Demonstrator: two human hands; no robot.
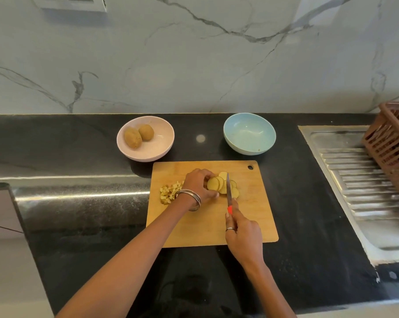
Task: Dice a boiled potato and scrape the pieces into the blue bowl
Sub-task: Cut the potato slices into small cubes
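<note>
Right hand [242, 235] holds knife [228, 188] mid-board, slices [221, 185] clear of edges.

I see pale round potato slices [218, 185] fanned and overlapping mid-board on the wooden cutting board [251, 207], brown skin on their rims. Small diced cubes [168, 192] sit heaped near the board's left edge. The blue bowl [249, 133] stands upright beyond the board.

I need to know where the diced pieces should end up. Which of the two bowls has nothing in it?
The blue bowl, behind the cutting board's right corner, holds no food. The pink bowl, to its left, holds two whole potatoes.
</note>
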